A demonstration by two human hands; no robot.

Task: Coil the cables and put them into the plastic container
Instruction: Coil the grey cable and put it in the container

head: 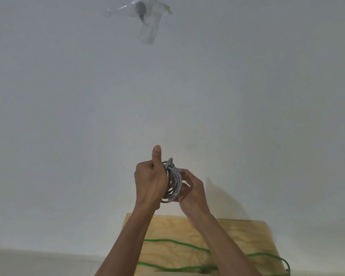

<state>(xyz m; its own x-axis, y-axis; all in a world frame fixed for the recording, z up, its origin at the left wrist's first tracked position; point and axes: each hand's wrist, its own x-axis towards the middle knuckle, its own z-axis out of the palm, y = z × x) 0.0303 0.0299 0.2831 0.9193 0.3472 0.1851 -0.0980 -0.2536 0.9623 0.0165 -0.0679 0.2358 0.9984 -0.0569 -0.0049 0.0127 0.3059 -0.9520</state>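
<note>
- Grey cable, wound into a narrow bundle of several loops, sits between the two hands, raised in front of a white wall.
- Left hand has its fingers curled round the left side of the coil, gripping it, with the thumb sticking straight up, clear of the loops.
- Right hand holds the right side of the coil, fingers curled and pinching the outer strands near the middle and lower part.
- The coil's long axis runs roughly up and down in the view, tilted slightly; one cable end pokes out at the top of the bundle, just right of the raised thumb.
- The strands look smooth, matte and pale grey, lying close together; no brand, label or writing can be read on them.
- Below the forearms lies a light plywood board, and a green cable runs loosely across it in long curves, well apart from the coil.
- High on the wall, a small grey object is stuck under strips of clear tape.
</note>
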